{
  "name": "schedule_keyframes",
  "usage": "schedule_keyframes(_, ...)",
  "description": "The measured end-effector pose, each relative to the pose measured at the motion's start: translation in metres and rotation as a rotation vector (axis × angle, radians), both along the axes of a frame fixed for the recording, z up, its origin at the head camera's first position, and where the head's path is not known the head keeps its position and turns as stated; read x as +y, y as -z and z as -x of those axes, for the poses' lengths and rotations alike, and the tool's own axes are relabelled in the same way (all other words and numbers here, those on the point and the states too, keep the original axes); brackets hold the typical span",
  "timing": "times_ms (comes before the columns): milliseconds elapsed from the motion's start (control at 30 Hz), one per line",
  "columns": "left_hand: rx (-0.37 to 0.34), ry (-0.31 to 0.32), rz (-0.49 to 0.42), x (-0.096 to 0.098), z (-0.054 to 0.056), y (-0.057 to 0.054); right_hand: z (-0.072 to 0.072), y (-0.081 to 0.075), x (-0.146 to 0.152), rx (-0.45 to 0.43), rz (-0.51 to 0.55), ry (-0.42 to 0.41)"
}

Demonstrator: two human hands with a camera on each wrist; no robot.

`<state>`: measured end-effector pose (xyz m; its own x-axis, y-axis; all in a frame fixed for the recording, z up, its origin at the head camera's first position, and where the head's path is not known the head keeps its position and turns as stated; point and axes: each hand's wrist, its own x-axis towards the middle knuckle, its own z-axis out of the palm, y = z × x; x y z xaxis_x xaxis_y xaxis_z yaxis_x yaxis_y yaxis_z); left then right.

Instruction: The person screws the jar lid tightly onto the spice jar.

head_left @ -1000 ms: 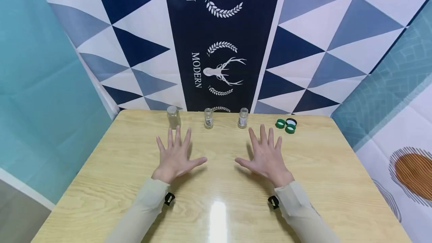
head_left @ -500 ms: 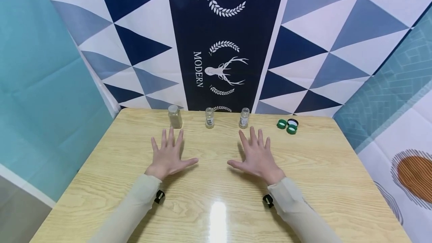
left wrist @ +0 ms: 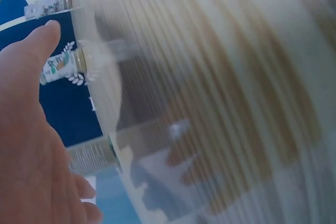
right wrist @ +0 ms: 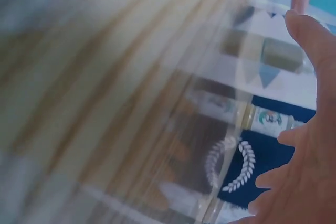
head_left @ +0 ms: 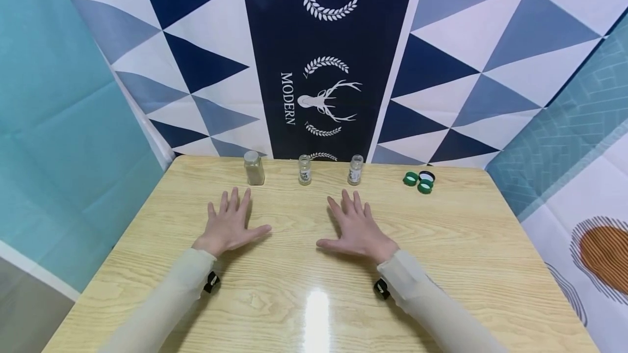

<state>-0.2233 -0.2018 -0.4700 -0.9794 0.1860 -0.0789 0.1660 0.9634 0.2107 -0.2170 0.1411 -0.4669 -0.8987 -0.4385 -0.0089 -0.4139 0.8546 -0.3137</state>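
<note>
Hands [head_left: 225, 229] [head_left: 358, 231] shifted left | both splayed wide, holding nothing | 3 jars [head_left: 254, 172] [head_left: 305, 174] [head_left: 355, 174] beyond

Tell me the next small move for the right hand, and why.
Probably reach the right hand forward to the rightmost jar: the hand is empty with its fingers spread, and that jar stands upright just ahead of it with no lid visible on top, while loose green lids lie farther right.

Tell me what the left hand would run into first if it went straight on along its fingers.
The left hand would probably meet the greyish jar standing just ahead of it first, though its height above the table is hard to judge.
</note>
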Motion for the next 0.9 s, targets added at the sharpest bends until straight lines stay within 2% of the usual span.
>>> schedule_keyframes(233, 0.006, -0.016, -0.061, -0.022, 0.008, 0.000, 0.009, -0.001, -0.019, -0.066, 0.040, -0.060)
schedule_keyframes(467, 0.030, -0.013, -0.217, -0.040, 0.019, 0.000, 0.018, -0.007, -0.044, -0.124, 0.168, -0.116)
schedule_keyframes(633, 0.073, -0.033, -0.378, -0.045, 0.029, -0.002, 0.030, -0.012, -0.061, -0.147, 0.256, -0.168)
schedule_keyframes(733, 0.127, -0.047, -0.477, -0.046, 0.036, -0.006, 0.039, -0.015, -0.070, -0.155, 0.299, -0.191)
schedule_keyframes(900, 0.205, -0.062, -0.563, -0.049, 0.048, -0.011, 0.053, -0.017, -0.083, -0.165, 0.340, -0.182)
